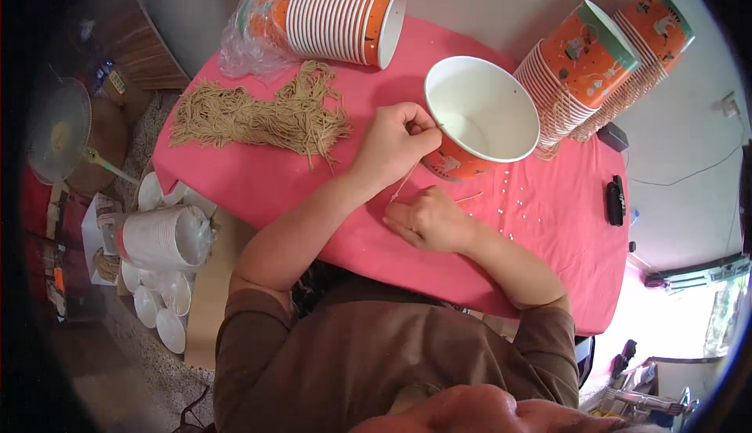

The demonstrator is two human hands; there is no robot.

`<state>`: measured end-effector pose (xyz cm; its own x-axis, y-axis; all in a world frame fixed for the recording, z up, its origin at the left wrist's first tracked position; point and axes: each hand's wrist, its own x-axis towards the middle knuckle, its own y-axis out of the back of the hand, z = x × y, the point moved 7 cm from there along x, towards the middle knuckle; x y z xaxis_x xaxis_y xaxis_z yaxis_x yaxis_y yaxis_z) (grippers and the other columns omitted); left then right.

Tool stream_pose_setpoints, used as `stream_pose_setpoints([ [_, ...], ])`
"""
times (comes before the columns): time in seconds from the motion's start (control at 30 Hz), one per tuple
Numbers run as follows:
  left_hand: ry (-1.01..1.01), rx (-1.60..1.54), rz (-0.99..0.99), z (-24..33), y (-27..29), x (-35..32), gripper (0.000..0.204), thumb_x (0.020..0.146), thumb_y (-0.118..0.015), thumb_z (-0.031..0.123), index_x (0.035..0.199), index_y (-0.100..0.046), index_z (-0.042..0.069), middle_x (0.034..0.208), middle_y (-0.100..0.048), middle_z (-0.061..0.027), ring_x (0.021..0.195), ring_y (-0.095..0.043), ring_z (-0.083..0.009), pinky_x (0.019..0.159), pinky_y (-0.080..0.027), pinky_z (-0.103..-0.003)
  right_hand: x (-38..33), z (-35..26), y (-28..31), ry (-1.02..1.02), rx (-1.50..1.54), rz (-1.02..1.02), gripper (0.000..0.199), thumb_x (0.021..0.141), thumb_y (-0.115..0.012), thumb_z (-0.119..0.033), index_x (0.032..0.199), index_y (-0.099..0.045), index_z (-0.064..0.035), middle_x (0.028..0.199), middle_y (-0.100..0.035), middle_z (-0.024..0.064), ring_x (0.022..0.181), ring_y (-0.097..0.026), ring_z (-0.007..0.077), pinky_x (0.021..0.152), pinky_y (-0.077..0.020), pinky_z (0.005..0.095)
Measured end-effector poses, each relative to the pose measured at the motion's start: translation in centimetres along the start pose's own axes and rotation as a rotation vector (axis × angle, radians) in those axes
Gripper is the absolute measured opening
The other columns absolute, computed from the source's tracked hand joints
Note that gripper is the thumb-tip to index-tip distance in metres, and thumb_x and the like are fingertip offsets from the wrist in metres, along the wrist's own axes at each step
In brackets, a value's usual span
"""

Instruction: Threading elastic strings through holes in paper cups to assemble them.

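An orange paper bucket (489,112) with a white inside stands open end up near the middle of the pink-covered table. My left hand (394,145) is closed in a pinch at its left rim, with a thin cord (403,185) running down from the fingers. Nearer to me, my right hand (429,220) is curled shut around the cord's lower part; its fingertips are mostly hidden. To the left lies a loose heap of tan cords (251,120).
A stack of nested paper buckets (345,22), partly in clear plastic, lies at the back. More stacks (580,61), with cords hanging from them, stand at the back right. White bits (505,198) dot the cloth. A black object (616,201) is by the right edge.
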<state>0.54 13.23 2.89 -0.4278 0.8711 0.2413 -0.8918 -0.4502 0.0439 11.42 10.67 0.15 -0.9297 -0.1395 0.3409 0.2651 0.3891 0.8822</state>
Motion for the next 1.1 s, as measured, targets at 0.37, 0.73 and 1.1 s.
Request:
stream_pose_setpoints([
  [0.37,-0.053,0.109,0.014,0.1,-0.7,0.9,0.007,0.080,-0.068,0.005,0.079,-0.063,0.001,0.067,-0.055,0.0060,0.061,-0.047,-0.0008,0.053,-0.038,-0.020,-0.4,1.5,-1.2,-0.009,-0.103,-0.101,0.013,0.074,-0.064,-0.011,0.075,-0.053,-0.0053,0.053,-0.051,0.0111,0.050,-0.055,0.0309,0.048,-0.0430,0.0427],
  [0.73,-0.059,-0.076,-0.052,0.4,-0.7,1.7,0.016,0.090,-0.061,0.012,0.092,-0.065,-0.003,0.079,-0.064,-0.0022,0.072,-0.056,-0.0069,0.062,-0.045,-0.024,-0.8,1.0,3.0,-0.089,-0.139,0.044,0.017,0.081,-0.065,-0.014,0.074,-0.056,-0.0023,0.060,-0.055,0.0137,0.056,-0.057,0.0333,0.051,-0.0448,0.0425],
  [1.1,-0.546,0.598,-0.150,4.2,-5.3,-3.0,0.030,0.086,-0.062,0.010,0.116,-0.060,0.005,0.090,-0.062,-0.0139,0.079,-0.064,-0.0284,0.068,-0.052,-0.038,-4.7,4.2,16.0,-0.406,0.869,0.664,0.022,0.097,-0.051,-0.013,0.082,-0.060,0.0003,0.062,-0.052,-0.0011,0.047,-0.038,0.0034,0.043,-0.0277,0.0203],
])
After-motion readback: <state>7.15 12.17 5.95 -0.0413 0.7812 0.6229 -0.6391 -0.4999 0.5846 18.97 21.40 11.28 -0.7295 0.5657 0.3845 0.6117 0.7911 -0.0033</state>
